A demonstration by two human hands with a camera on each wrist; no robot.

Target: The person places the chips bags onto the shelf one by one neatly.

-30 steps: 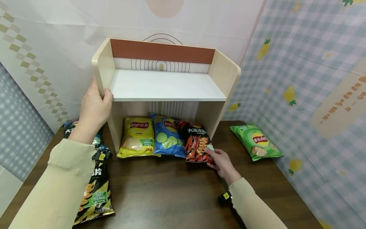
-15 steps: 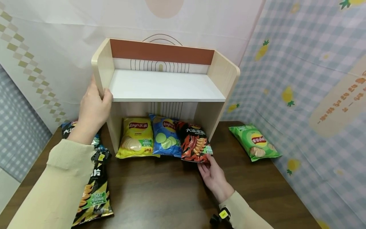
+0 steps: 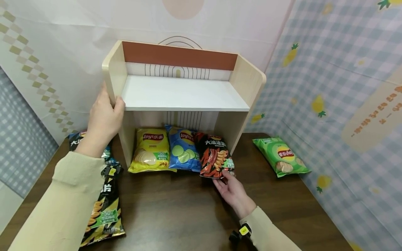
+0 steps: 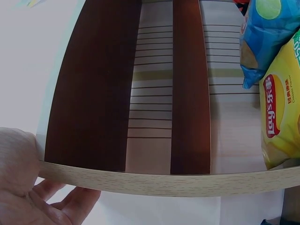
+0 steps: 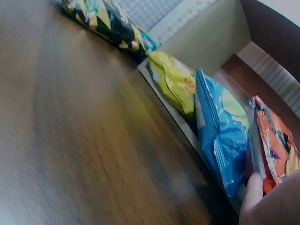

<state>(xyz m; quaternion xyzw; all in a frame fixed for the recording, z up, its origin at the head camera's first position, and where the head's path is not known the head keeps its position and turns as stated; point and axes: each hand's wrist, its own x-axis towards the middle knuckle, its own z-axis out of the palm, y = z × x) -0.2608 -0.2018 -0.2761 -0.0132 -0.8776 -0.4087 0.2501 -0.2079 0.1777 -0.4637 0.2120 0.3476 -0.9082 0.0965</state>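
Observation:
My left hand (image 3: 105,116) grips the left side panel of a two-level wooden shelf (image 3: 185,92), with the thumb on its front edge. In the left wrist view its fingers curl round the panel's edge. Low at the right end, my right hand (image 3: 232,193) pinches the bottom corner of a red and black chip bag (image 3: 216,158), thumb in front and fingers beneath. That bag leans back in the lower compartment and overlaps the blue chip bag (image 3: 183,151) beside it. A yellow chip bag (image 3: 150,150) stands at the compartment's left.
On the brown table (image 3: 169,212), a green chip bag (image 3: 282,157) lies right of the shelf. Left of it are a black and gold chip bag (image 3: 108,216) and another dark bag (image 3: 75,139), both partly hidden by my left arm. Patterned cloth hangs behind and at the sides.
My right hand has slid from the red and black bag's right side to under its bottom corner. The bag's lower end has shifted slightly left. My left hand keeps its grip on the shelf.

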